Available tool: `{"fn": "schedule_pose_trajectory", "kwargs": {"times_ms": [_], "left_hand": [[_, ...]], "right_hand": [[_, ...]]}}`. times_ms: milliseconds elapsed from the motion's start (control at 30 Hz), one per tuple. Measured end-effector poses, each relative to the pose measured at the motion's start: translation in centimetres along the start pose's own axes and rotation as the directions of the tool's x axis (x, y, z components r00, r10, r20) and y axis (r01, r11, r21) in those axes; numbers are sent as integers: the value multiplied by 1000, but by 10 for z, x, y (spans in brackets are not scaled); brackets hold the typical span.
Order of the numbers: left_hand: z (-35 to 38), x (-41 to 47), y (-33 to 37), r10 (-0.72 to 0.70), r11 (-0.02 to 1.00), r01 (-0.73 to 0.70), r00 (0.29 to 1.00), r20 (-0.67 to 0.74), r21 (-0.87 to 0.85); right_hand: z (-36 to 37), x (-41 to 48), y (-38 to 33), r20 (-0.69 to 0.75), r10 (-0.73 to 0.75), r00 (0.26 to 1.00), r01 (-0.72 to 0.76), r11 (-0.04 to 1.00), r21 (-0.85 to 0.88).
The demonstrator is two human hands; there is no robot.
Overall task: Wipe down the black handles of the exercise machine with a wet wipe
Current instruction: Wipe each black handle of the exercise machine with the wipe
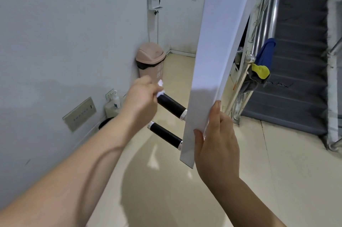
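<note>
Two black handles with silver collars stick out leftward from a tall white machine panel. My left hand grips the outer end of the upper handle through a white wet wipe, bits of which show past my fingers. The lower handle is bare and untouched. My right hand holds the panel's lower edge, thumb on its front face and fingers wrapped round the side.
A pink swing-lid bin stands against the left wall beyond the handles. A spray bottle and a dark round bin sit low by the wall. A metal stair railing with cloths and grey stairs lie right.
</note>
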State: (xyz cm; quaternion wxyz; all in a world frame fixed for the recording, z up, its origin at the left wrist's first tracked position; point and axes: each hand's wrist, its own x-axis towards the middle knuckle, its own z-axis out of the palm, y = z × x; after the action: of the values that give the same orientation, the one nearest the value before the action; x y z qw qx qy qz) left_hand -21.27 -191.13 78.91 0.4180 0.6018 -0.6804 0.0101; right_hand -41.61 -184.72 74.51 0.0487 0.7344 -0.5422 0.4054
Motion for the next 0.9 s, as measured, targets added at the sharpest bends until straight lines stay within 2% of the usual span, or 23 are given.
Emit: {"fn": "schedule_pose_trajectory", "kwargs": {"times_ms": [100, 167, 233, 300, 400, 467, 533, 567, 600, 700, 767, 833, 900], "left_hand": [[21, -33, 29, 166, 976, -165, 986, -3, -141], [35, -55, 38, 139, 967, -160, 984, -114, -197], [48, -71, 41, -13, 963, -68, 955, -298, -260], [51, -76, 50, -214, 929, 59, 891, -401, -365], [49, -69, 47, -499, 805, 259, 782, -373, -534], [41, -54, 30, -660, 684, 351, 672, -336, -640], [30, -41, 20, -795, 527, 401, 543, -270, -749], [29, -38, 20, -826, 471, 390, 509, -241, -791], [29, -39, 25, -830, 449, 373, 511, -225, -812], [49, -66, 50, -786, 476, 382, 588, -189, -792], [62, -88, 66, -759, 449, 378, 640, -122, -809], [67, -95, 74, -746, 436, 345, 656, -118, -831], [62, -86, 73, -755, 438, 331, 640, -142, -836]], "right_hand": [[1, 1, 0, -17, 2, 1000, -2, 1000, -1], [2, 1, -1, -20, -3, 1000, 3, 1000, -15], [2, 0, -3, -17, -5, 1000, 5, 1000, -28], [1, -3, -6, -11, -14, 1000, 14, 1000, -18], [-3, -8, -7, 23, -25, 999, 24, 1000, 15], [-5, -10, -9, 38, -34, 999, 32, 999, 34], [-7, -10, -11, 61, -41, 997, 39, 998, 41], [-8, -11, -11, 76, -32, 997, 28, 998, 48], [-9, -11, -11, 91, -19, 996, 14, 998, 54], [-11, -11, -11, 117, -23, 993, 16, 998, 61], [-12, -9, -12, 116, -27, 993, 22, 999, 44], [-11, -8, -13, 118, -30, 993, 28, 999, 18], [-12, -9, -14, 125, -33, 992, 32, 999, 11]]}}
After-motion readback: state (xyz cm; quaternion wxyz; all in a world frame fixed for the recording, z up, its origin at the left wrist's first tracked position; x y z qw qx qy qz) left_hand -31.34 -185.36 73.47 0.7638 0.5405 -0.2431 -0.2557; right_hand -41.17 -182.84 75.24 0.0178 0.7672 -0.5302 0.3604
